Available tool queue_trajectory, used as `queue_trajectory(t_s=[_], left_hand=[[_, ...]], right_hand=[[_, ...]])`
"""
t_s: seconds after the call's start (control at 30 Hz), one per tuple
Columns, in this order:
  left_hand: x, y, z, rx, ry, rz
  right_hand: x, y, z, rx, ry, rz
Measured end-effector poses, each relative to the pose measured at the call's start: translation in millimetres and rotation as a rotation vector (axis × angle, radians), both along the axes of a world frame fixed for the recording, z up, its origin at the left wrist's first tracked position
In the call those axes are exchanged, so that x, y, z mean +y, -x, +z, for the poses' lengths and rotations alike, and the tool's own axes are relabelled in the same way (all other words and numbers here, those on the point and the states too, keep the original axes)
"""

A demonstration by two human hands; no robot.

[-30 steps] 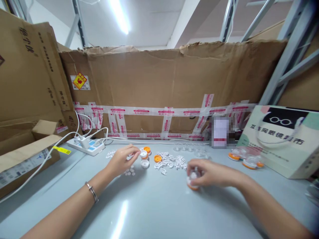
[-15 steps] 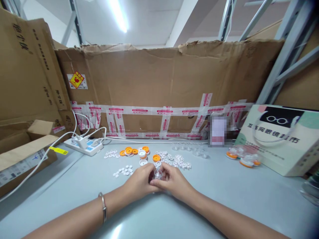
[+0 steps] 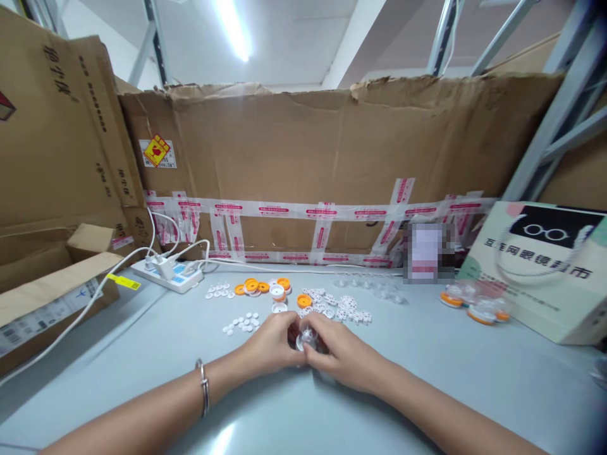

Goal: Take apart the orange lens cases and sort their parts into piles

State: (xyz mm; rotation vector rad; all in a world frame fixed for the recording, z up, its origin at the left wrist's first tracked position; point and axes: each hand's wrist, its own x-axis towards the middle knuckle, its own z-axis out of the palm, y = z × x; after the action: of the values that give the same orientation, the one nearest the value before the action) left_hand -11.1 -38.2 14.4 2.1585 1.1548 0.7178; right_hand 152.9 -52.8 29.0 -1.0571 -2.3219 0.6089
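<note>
Close together at the middle of the table, my left hand [image 3: 272,341] and my right hand [image 3: 345,352] are closed around one small clear plastic part [image 3: 307,337]. A whitish round edge shows at its left side; the fingers cover much of the rest. Just beyond the hands lie white cut-out plastic pieces [image 3: 348,304], an orange ring-like cap [image 3: 304,301] and a white round cap [image 3: 279,308]. Small white discs [image 3: 243,323] are spread to the left of my left hand.
More orange caps [image 3: 251,285] and pale discs [image 3: 219,291] lie farther back. Clear domes [image 3: 374,287] sit behind. Assembled orange-and-clear pieces [image 3: 482,313] stand by a paper bag [image 3: 535,272] at right. A power strip [image 3: 168,275] and open carton [image 3: 52,297] are at left.
The view has shifted slightly, so the scene sits farther right. My right thumb and the clear part have turned a little, with a whitish edge now showing at its left.
</note>
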Motion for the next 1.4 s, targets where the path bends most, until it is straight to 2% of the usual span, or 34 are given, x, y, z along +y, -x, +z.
queue_trajectory(t_s=[0.17,0.3,0.47,0.57,0.7,0.83,0.9,1.0,1.13,1.2,1.27,1.33,1.4], left_hand=[[-4.2,-3.8,1.6,0.018,-0.026,-0.017],[-5.1,-3.9,3.7,0.029,-0.019,-0.008],[-3.9,-1.7,3.9,0.041,0.005,0.009],[-3.7,-1.2,4.0,0.026,-0.011,-0.037],[-3.8,-0.3,3.5,0.018,-0.019,-0.046],[-5.1,0.7,3.6,0.019,0.0,-0.05],[-5.6,1.0,3.7,0.022,0.014,-0.045],[-5.4,1.3,3.6,0.009,0.031,-0.035],[-5.2,2.2,4.7,-0.015,0.055,-0.055],[-5.8,2.9,6.1,-0.012,0.069,-0.067],[-6.4,3.8,7.2,-0.004,0.081,-0.076],[-6.8,4.6,7.4,-0.003,0.083,-0.085],[-6.6,5.2,6.7,-0.004,0.076,-0.094]], right_hand=[[-6.0,4.4,0.6,-0.118,0.032,-0.187],[-9.5,4.8,5.2,-0.055,0.022,-0.107],[-10.4,4.5,10.0,-0.121,0.049,-0.181],[-10.2,5.2,9.7,-0.114,-0.009,-0.125],[-9.1,3.5,8.6,-0.101,-0.015,-0.121],[-6.2,-5.1,12.1,0.02,-0.156,-0.08],[-3.7,-10.2,13.8,0.152,-0.163,-0.154],[3.4,-15.4,11.9,0.356,-0.071,-0.234],[21.4,-26.8,8.2,0.436,-0.03,-0.313],[34.4,-42.9,10.0,0.477,-0.04,-0.426],[48.6,-67.1,13.2,0.542,-0.079,-0.597],[62.2,-93.9,15.1,0.508,-0.113,-0.718],[72.8,-115.3,13.4,0.419,-0.093,-0.775]])
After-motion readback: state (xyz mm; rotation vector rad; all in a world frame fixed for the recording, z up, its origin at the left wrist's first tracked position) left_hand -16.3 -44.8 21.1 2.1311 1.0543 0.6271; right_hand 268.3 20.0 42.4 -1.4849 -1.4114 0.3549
